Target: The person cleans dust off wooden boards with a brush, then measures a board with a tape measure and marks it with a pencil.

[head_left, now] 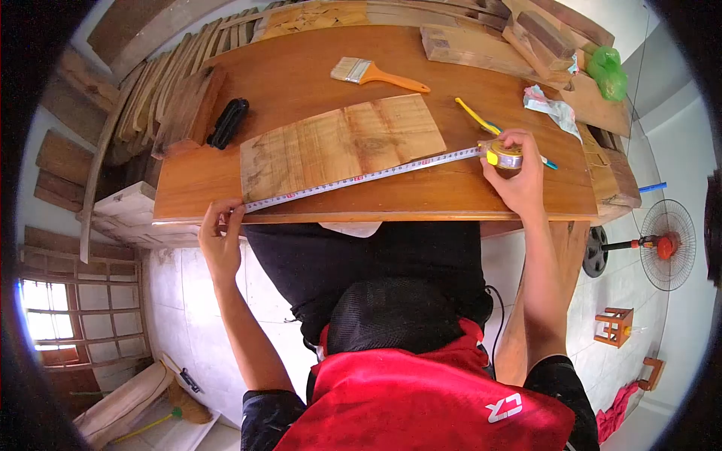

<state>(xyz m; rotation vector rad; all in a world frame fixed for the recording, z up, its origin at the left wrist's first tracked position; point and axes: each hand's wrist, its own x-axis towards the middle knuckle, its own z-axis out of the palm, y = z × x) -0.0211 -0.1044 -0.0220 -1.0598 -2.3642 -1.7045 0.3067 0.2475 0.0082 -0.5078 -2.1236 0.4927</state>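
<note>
A light wooden board [342,144] lies on the brown table [286,64]. Along its near edge runs the extended blade of a tape measure [361,178]. My left hand [222,229] pinches the blade's end at the board's near left corner. To the right of the board, my right hand [519,177] grips the round, yellow-marked tape case [505,155], fingers wrapped around it. The blade slants slightly away from the board's edge in the middle and meets it near the right corner.
Behind the board lies a paintbrush [376,74]; a black object [228,123] rests at left. A yellow pen-like tool [476,114] and crumpled wrapper [553,109] are at right. Wood pieces [481,52] line the back. A fan [665,244] stands at far right.
</note>
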